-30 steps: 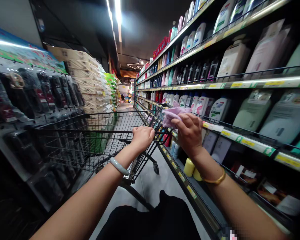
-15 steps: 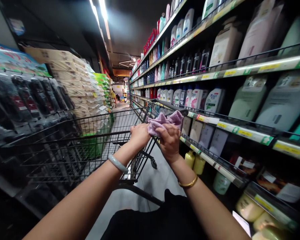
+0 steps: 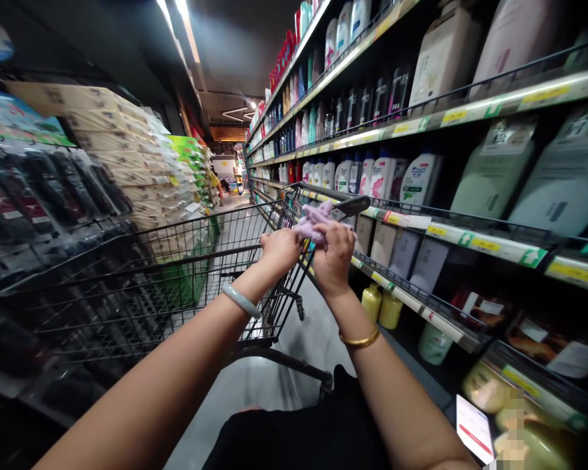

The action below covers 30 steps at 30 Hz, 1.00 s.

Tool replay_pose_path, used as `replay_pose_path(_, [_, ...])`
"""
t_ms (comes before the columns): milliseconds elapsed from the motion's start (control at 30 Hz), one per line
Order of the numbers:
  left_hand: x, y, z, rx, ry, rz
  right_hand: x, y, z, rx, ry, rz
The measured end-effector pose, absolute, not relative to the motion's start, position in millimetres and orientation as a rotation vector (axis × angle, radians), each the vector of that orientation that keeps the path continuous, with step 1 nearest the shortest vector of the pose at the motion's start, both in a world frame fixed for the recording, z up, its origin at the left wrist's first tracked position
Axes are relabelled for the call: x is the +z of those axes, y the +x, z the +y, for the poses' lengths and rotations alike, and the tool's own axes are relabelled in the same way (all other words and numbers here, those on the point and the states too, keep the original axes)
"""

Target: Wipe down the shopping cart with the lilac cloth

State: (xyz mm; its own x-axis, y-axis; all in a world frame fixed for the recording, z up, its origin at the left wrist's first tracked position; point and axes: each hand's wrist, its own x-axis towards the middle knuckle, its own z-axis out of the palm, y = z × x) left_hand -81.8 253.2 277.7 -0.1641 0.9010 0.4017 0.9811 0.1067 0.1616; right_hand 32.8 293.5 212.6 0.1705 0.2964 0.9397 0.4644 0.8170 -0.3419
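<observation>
My left hand (image 3: pixel 281 250), a pale bangle at its wrist, is closed on the top rim of the black wire shopping cart (image 3: pixel 186 274). Just right of it my right hand (image 3: pixel 334 256) is closed on a crumpled purple cloth (image 3: pixel 318 215). The cloth lies against the end of the cart, below its dark handle (image 3: pixel 350 207). The right fingers' far side and part of the cloth are hidden. A gold bracelet (image 3: pixel 360 339) circles the right wrist.
Shelves of shampoo bottles (image 3: pixel 419 179) run along the right, close to the cart. Stacked packs (image 3: pixel 112 156) and hanging dark goods (image 3: pixel 44 176) line the left. A phone with a lit screen (image 3: pixel 473 427) shows at the lower right. Grey floor (image 3: pixel 298 352) lies below the cart.
The cloth has bunched up smaller as my right hand shifted slightly and folded over it. The view has swung a little to the right. My left hand stays on the cart rim.
</observation>
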Motion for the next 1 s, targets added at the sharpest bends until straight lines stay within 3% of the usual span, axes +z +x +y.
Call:
replay_pose_path(300, [293.3,-81.4,273.0,-0.378,-2.004,-2.114,184.3,25.7,306.2,0.027,-0.676,-1.425])
replay_pose_path(500, [299.3,-84.8,282.6,-0.306,-2.08,-2.035,209.5,25.3,313.8,-0.021,-0.675,-1.328])
replay_pose_path(733, [300.3,-128.1,265.9,-0.195,-2.121,-1.868,155.0,5.1,299.2,-0.013,-0.795,-1.455])
replay_pose_path(867, [297.1,-156.2,240.9,0.042,-1.948,-2.013,158.2,6.5,300.7,-0.007,-0.761,-1.431])
replay_pose_path(1000, [287.0,-162.4,231.6,-0.042,-1.833,-2.096,146.9,-2.7,290.1,0.005,-0.81,-1.569])
